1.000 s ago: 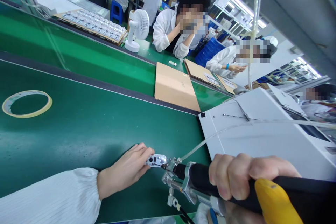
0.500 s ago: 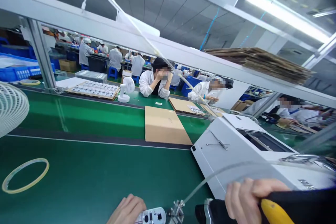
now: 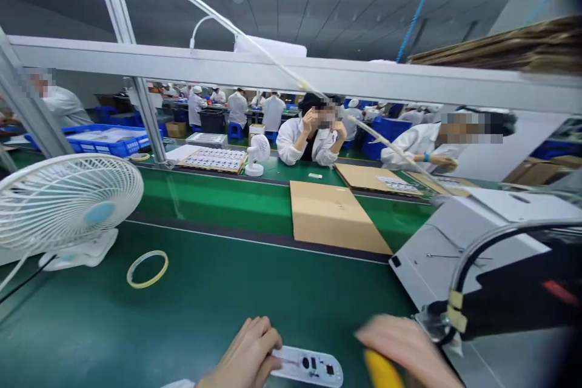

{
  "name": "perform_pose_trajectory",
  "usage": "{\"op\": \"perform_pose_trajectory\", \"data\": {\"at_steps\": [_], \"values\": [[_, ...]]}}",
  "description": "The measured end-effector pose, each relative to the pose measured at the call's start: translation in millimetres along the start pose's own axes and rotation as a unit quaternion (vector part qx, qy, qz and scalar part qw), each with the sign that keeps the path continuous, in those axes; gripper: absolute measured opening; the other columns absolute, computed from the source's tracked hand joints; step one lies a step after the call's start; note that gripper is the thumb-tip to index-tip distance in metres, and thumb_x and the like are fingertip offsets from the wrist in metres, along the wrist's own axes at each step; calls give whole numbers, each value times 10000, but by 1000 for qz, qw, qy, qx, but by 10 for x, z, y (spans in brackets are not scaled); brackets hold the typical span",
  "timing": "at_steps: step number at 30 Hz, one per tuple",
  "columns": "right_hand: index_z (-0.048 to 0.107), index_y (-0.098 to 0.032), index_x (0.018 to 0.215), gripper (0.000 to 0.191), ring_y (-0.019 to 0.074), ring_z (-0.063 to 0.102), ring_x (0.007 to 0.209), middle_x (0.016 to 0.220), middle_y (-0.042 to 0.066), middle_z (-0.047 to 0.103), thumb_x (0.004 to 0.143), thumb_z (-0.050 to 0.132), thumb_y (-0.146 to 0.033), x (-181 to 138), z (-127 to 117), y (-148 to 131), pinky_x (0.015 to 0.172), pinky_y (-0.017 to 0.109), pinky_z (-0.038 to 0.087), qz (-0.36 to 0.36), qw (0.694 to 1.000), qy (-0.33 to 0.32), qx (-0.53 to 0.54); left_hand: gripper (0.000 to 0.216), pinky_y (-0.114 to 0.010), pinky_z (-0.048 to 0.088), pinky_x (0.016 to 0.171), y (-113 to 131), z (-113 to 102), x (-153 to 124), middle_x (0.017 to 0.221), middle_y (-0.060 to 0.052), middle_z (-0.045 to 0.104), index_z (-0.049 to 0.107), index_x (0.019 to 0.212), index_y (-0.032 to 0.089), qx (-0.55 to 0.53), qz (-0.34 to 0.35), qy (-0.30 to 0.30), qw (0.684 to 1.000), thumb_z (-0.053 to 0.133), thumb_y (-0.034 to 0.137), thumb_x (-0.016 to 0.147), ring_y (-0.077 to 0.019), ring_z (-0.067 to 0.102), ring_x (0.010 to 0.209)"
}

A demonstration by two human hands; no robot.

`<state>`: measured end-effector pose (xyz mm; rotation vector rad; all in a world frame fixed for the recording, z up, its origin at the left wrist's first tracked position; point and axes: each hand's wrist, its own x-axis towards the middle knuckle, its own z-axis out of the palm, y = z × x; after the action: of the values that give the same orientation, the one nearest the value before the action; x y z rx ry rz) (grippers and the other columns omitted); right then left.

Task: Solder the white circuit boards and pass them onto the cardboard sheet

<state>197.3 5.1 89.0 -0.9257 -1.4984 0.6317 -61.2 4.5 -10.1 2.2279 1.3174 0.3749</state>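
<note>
My left hand [image 3: 250, 351] is closed on the left end of a long white plastic panel [image 3: 318, 367] with rounded ends and dark parts on its face. The panel lies low over the green bench. To its right, my right hand [image 3: 404, 345] is smeared by motion, with its fingers stretched towards the panel and nothing visible in them. A yellow piece [image 3: 382, 370] shows at its thumb side; I cannot tell what it is. Just beyond this hand is a black powered screwdriver [image 3: 513, 297] with a clear hose [image 3: 464, 267] taped to it.
A roll of yellowish tape [image 3: 148, 282] lies on the green bench [image 3: 218, 279], near a white fan [image 3: 68, 200]. A cardboard sheet [image 3: 336, 212] spans the far ledge. At right stands a white machine [image 3: 427, 242]. Co-workers sit opposite, beyond a metal frame bar [image 3: 341, 76].
My right hand has come off the screwdriver and moved left towards the panel. The screwdriver's metal tip no longer sits beside the panel. The view has swung left.
</note>
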Motion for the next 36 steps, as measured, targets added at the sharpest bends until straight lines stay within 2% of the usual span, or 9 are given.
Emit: {"op": "perform_pose_trajectory", "data": {"at_steps": [1, 3, 7, 12, 17, 21, 24, 28, 36], "values": [[678, -284, 852, 134, 275, 625, 781, 851, 62, 671, 720, 700, -266, -42, 191, 46, 681, 400, 547, 5, 998, -59, -31, 156, -323, 462, 883, 15, 0, 9, 1025, -28, 598, 578, 999, 215, 1, 9, 15, 1000, 568, 89, 907, -194, 578, 931], [646, -270, 862, 251, 242, 610, 818, 892, 50, 654, 738, 526, -88, -125, 543, 165, 696, 365, 511, 58, 982, -172, -60, 159, -330, 450, 917, 37, -11, 19, 988, -13, 595, 594, 974, 213, 9, 32, 46, 998, 541, 72, 927, -177, 582, 915], [565, -231, 760, 165, 208, 590, 770, 805, 31, 608, 722, 478, -96, -289, 871, 531, 704, 342, 485, 127, 972, -192, -35, 200, -330, 440, 852, 54, -66, 18, 891, 1, 608, 646, 906, 213, 44, 78, 74, 993, 505, 86, 971, -169, 581, 842], [537, -229, 775, 101, 193, 612, 804, 850, 37, 618, 741, 485, -151, -399, 804, 747, 743, 331, 514, 177, 967, -180, -29, 260, -328, 435, 771, -8, -64, 19, 904, -27, 596, 652, 954, 192, 11, 76, 66, 995, 404, 162, 1027, -182, 563, 815], [498, -234, 727, 119, 192, 620, 837, 877, 33, 625, 719, 503, -115, -352, 787, 633, 763, 328, 505, 175, 959, -215, -49, 283, -311, 436, 711, -16, -30, 22, 874, -24, 575, 631, 955, 183, 13, 74, 70, 995, 360, 183, 1036, -171, 545, 750], [519, -236, 757, 218, 206, 561, 852, 846, 8, 598, 690, 466, -36, -382, 790, 551, 812, 360, 430, 171, 948, -241, -117, 278, -337, 440, 748, -3, -107, 85, 893, -40, 581, 624, 945, 174, 38, 124, 76, 989, 362, 174, 1037, -194, 540, 818], [529, -237, 800, 233, 227, 515, 860, 861, 17, 578, 737, 454, -26, -435, 784, 534, 802, 381, 374, 183, 940, -229, -177, 283, -309, 454, 733, -4, -173, 162, 898, -45, 576, 627, 952, 169, 13, 159, 64, 985, 360, 185, 1045, -187, 549, 844], [520, -237, 840, 211, 244, 514, 899, 907, 31, 590, 787, 457, -42, -466, 778, 546, 814, 398, 356, 202, 932, -207, -217, 328, -272, 455, 660, -11, -183, 225, 901, -36, 555, 631, 993, 171, 16, 149, 52, 987, 313, 213, 1062, -158, 552, 775], [529, -241, 787, 187, 232, 558, 847, 849, 14, 626, 737, 477, -68, -432, 783, 561, 788, 387, 394, 223, 925, -195, -238, 308, -291, 472, 689, -41, -83, 204, 910, -51, 546, 609, 974, 175, 66, 161, 42, 984, 310, 135, 1037, -188, 540, 821]]}}
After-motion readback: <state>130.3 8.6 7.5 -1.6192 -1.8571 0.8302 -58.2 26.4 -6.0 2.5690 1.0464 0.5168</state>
